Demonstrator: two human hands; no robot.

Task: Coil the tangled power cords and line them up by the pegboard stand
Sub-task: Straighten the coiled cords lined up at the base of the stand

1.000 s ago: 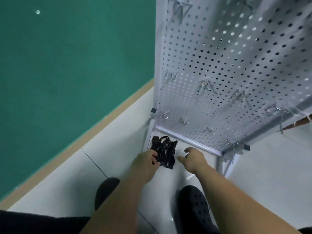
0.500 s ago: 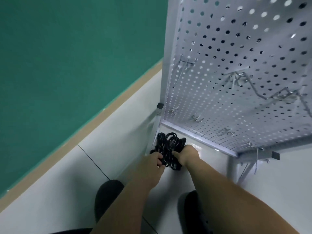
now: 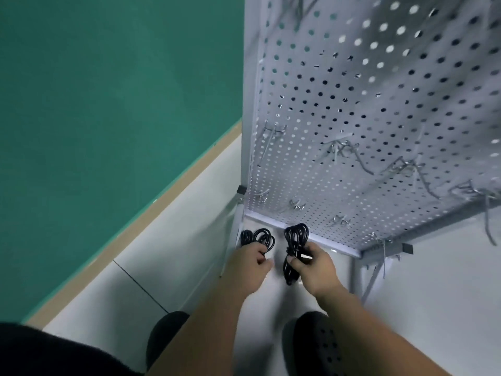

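Half a second ago both hands were closed on a single black bundle; now it has come apart into two coils, and the right one has been drawn away to the right with bare floor between them.

Nearest me, two black shoes (image 3: 311, 346) stand on the white tiled floor (image 3: 113, 299), with a dark trouser leg (image 3: 54, 354) at the lower left. Both bare forearms reach forward from there.

The left hand (image 3: 248, 264) has its fingers curled over the near end of the left coil (image 3: 257, 238), whose loops fan out beyond the knuckles, close beside the stand's left upright. The right hand (image 3: 318, 270) pinches the right coil (image 3: 295, 246) round its middle between thumb and fingers; a small pale piece shows by the thumb. Whether that coil rests on the floor or is lifted off it, I cannot tell.

Both coils sit at the foot of the white pegboard stand (image 3: 379, 118), just in front of its bottom rail. Wire hooks (image 3: 296, 204) stick out of the perforated panel in several rows. Further left, a tan skirting strip (image 3: 162, 196) runs along the base of the green wall (image 3: 108, 90).
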